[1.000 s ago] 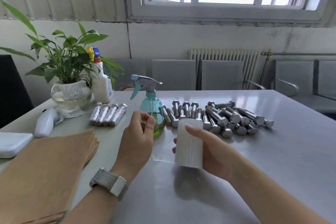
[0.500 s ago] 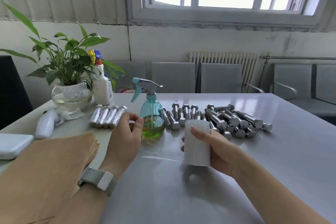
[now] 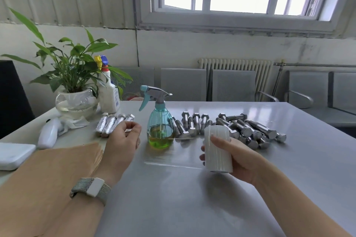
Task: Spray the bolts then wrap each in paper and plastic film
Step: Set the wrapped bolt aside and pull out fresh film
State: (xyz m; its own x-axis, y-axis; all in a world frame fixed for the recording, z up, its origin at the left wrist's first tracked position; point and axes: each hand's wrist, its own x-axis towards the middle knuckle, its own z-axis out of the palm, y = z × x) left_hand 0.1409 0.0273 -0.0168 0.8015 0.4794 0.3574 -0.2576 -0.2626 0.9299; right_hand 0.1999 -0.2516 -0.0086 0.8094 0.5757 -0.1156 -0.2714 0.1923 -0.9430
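My right hand (image 3: 238, 159) grips an upright white roll of plastic film (image 3: 217, 152) just above the table. A clear sheet of film (image 3: 173, 159) stretches left from the roll toward my left hand (image 3: 121, 144), whose curled fingers pinch its free end. A teal spray bottle (image 3: 159, 125) with green liquid stands behind the sheet. Several bare steel bolts (image 3: 246, 129) lie in a heap behind the roll. Several wrapped bolts (image 3: 109, 124) lie in a row beyond my left hand. A stack of brown paper sheets (image 3: 57, 169) lies under my left forearm.
The grey table (image 3: 289, 169) carries a potted plant in a glass bowl (image 3: 77, 100), a white spray bottle (image 3: 108, 98), a white handheld device (image 3: 49, 132) and a flat white case (image 3: 13, 156) along its left side. Grey chairs and a radiator stand behind.
My left hand has moved left, away from the roll, drawing the film out. The roll in my right hand has shifted slightly right.
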